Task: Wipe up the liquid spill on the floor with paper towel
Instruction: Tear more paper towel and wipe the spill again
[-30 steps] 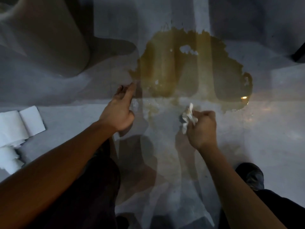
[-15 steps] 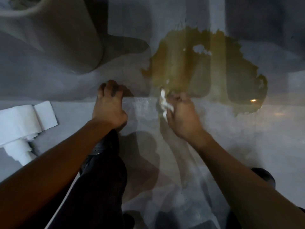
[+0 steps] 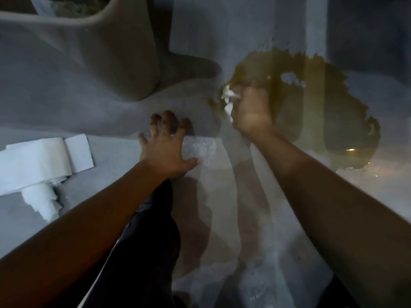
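Head view: the wiping step is under way. The right hand (image 3: 250, 112) grips a crumpled paper towel (image 3: 229, 97) and presses it into the near-left edge of the brown spill (image 3: 311, 112), which spreads over the grey floor (image 3: 111, 121). The left hand (image 3: 165, 150) lies flat with fingers spread, on the floor to the left of the spill and clear of it, bracing the person. A paper roll (image 3: 35, 161) lies well to the left of the spill. Most of the puddle looks unwiped, so the next move likely calls for sweeping the wad across it, and soon a fresh sheet. Half a second earlier the right hand was at the spill's near rim; the left hand's fingers were curled, not spread.
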The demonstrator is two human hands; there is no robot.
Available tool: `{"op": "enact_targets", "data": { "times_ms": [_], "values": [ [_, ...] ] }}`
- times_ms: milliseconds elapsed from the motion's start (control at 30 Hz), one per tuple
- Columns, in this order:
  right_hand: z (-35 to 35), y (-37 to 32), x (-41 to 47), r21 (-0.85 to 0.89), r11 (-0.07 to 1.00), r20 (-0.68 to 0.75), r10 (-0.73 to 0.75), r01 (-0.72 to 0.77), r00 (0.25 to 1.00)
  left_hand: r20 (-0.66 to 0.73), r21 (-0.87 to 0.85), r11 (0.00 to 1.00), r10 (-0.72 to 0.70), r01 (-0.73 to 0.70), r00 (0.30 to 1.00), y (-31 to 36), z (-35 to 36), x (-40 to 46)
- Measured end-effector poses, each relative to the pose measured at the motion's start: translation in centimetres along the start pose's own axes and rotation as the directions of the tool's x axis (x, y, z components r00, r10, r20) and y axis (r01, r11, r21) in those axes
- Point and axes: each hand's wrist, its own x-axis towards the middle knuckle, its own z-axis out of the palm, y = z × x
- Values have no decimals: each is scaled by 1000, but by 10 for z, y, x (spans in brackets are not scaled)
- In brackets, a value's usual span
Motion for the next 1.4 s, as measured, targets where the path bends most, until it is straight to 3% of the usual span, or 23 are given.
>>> {"op": "enact_targets", "data": {
  "times_ms": [67,133,200,267,333,433,533,567,667,800,900,967,1100,1267,1400],
  "values": [
    [-10,-3,26,-91,995,-92,-59,51,994,24,-4,998,-56,56,998,-5,-2,6],
    [-7,-9,45,-141,982,-81,-140,127,987,68,-42,994,-100,103,993,-12,-3,10],
    [9,-17,52,-171,962,25,-211,212,977,103,-80,990,-110,118,989,-14,-2,11],
    [28,-24,39,-267,911,221,-259,314,940,123,-91,988,-115,126,986,-12,-2,11],
    [40,-20,8,-232,899,346,-282,372,895,143,-95,986,-122,136,982,-11,-2,12],
    [35,17,-48,-196,817,317,-470,542,824,158,-103,986,-115,132,981,-11,-4,13],
    [13,67,-86,-102,783,317,-560,614,766,181,-96,985,-125,144,976,-10,-6,12],
    [6,79,-89,-79,797,300,-554,599,776,186,-91,984,-133,152,973,-8,-8,12],
    [-12,80,-77,-76,922,201,-359,379,912,202,-118,979,-139,165,970,-1,-12,13],
    [-35,36,4,52,994,-76,-92,96,993,219,-190,972,-94,138,971,6,-21,33],
    [-26,15,61,-59,980,10,-187,188,982,273,-169,979,-66,115,960,5,-24,50],
    [-8,12,74,-104,978,93,-174,183,980,300,-155,980,-76,127,951,7,-22,52],
    [23,16,27,-202,945,194,-220,258,956,298,-122,982,-101,143,949,14,-20,50],
    [17,48,-63,-181,898,282,-343,401,896,301,-115,988,-62,100,952,11,-23,49],
    [6,61,-86,-67,924,341,-334,377,879,316,-99,988,-82,119,945,14,-27,47]
  ]
}}
